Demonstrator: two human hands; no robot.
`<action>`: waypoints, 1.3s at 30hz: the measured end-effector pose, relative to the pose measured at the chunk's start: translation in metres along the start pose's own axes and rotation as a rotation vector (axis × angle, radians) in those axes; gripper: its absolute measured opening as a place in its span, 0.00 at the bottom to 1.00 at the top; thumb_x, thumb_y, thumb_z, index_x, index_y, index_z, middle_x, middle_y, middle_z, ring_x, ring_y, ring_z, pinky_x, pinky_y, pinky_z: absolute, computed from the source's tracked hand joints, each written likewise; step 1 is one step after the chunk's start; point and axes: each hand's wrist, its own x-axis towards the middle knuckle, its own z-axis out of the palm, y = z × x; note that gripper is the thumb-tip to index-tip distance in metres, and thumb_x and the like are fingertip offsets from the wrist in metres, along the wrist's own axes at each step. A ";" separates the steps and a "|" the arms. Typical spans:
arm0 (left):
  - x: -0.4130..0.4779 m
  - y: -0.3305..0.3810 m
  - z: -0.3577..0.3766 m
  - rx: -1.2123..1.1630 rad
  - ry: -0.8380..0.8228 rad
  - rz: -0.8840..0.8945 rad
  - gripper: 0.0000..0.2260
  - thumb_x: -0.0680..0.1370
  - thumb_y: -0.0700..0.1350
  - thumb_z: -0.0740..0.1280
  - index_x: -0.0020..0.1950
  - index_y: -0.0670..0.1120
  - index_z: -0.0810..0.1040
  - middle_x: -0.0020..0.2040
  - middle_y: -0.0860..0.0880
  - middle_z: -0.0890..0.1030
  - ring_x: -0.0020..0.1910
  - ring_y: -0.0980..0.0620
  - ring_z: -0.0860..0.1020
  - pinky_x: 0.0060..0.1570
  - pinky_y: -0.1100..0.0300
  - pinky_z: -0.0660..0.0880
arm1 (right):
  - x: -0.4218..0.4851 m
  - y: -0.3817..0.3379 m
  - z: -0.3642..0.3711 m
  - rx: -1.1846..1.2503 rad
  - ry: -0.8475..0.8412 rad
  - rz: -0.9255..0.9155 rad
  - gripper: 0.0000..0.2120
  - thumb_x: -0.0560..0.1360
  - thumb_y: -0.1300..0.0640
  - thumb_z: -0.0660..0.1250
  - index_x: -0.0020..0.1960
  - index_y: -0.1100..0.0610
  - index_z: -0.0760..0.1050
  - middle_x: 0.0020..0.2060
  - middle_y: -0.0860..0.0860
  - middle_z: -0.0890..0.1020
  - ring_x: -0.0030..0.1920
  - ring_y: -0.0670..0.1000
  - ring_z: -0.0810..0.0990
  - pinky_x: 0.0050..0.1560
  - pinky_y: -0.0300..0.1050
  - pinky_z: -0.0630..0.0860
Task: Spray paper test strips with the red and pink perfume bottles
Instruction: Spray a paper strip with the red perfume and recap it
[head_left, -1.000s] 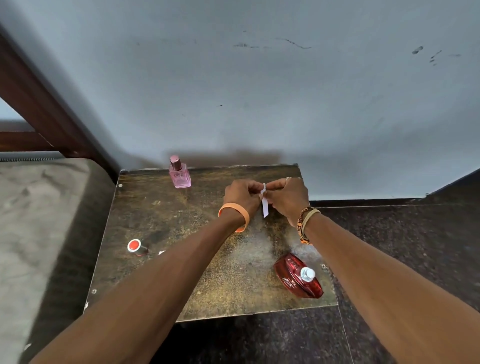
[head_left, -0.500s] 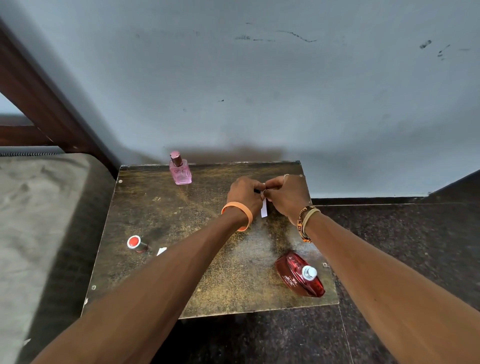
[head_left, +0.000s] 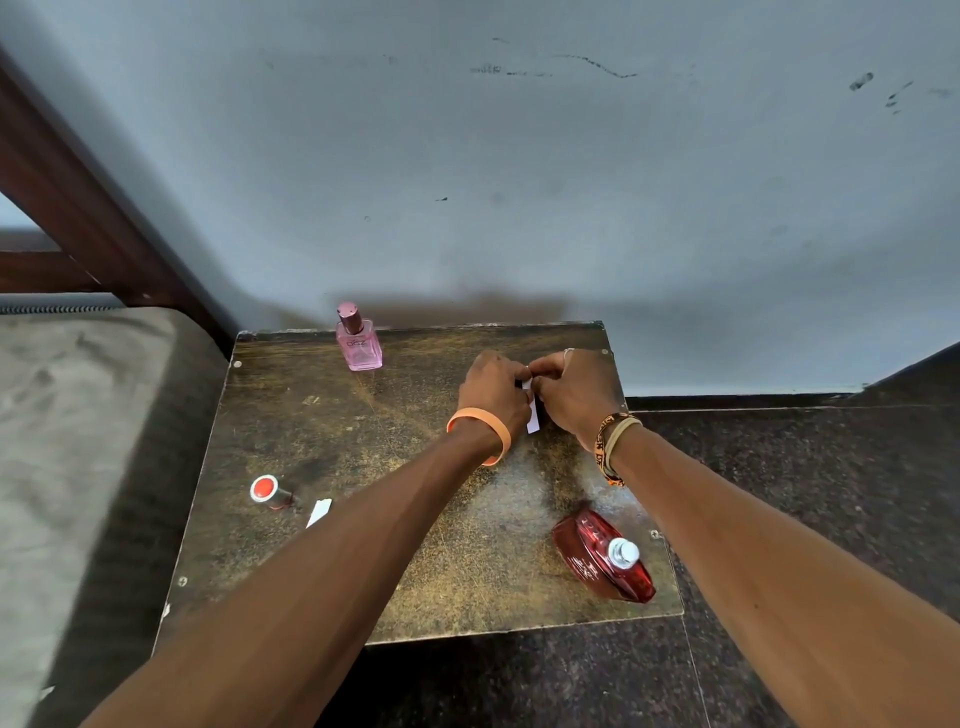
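A grey wall (head_left: 519, 182) with some dark marks filled the upper part of the view, and under it at the right lay a dark speckled floor (head_left: 805, 493). At the left a grey-brown mattress (head_left: 78, 441) lay under a brown wooden frame (head_left: 78, 218). Between the mattress and the floor stood a worn, brownish desk (head_left: 337, 441), with its far edge against the wall. Two bare forearms reached over the desk from the near side. The left hand (head_left: 491, 387), with an orange wristband (head_left: 485, 431), and the right hand (head_left: 576, 395), with woven bracelets (head_left: 610, 441), were together above the far right part of the desk. Both had curled fingers and pinched the upper end of the same paper strip (head_left: 532, 415), which hung down between them, white and narrow. The red perfume bottle (head_left: 597, 556) was on the near right part of the desk, near the corner and under the right forearm. It had no cap on, so its silver spray head (head_left: 622, 553) was visible. The pink perfume bottle (head_left: 359, 345) stood upright at the far edge of the desk, left of the hands and well apart from them, with its cap on. A small red cap (head_left: 267, 491) stood near the left edge of the desk, and just beside it, at its right, a second strip (head_left: 318, 512) of white paper lay flat, partly hidden by the left forearm.
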 end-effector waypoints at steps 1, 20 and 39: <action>0.000 0.000 0.000 0.005 0.000 -0.001 0.08 0.76 0.41 0.67 0.53 0.45 0.84 0.51 0.43 0.78 0.48 0.44 0.77 0.51 0.50 0.77 | 0.001 0.001 0.000 0.001 -0.003 0.001 0.11 0.77 0.64 0.67 0.57 0.58 0.83 0.52 0.52 0.85 0.45 0.45 0.77 0.32 0.28 0.65; -0.070 -0.009 -0.066 -0.159 0.256 0.053 0.07 0.74 0.40 0.69 0.51 0.47 0.82 0.49 0.50 0.82 0.42 0.56 0.78 0.47 0.60 0.78 | -0.044 -0.019 -0.044 -0.264 0.129 -0.253 0.11 0.77 0.60 0.65 0.57 0.57 0.82 0.54 0.54 0.85 0.55 0.55 0.82 0.60 0.48 0.77; -0.200 -0.076 -0.192 -0.117 0.389 -0.171 0.09 0.73 0.40 0.70 0.53 0.47 0.82 0.48 0.50 0.84 0.43 0.54 0.80 0.50 0.59 0.77 | -0.188 -0.144 0.014 -0.250 -0.108 -0.545 0.11 0.77 0.61 0.66 0.58 0.55 0.82 0.55 0.50 0.85 0.53 0.49 0.82 0.55 0.46 0.79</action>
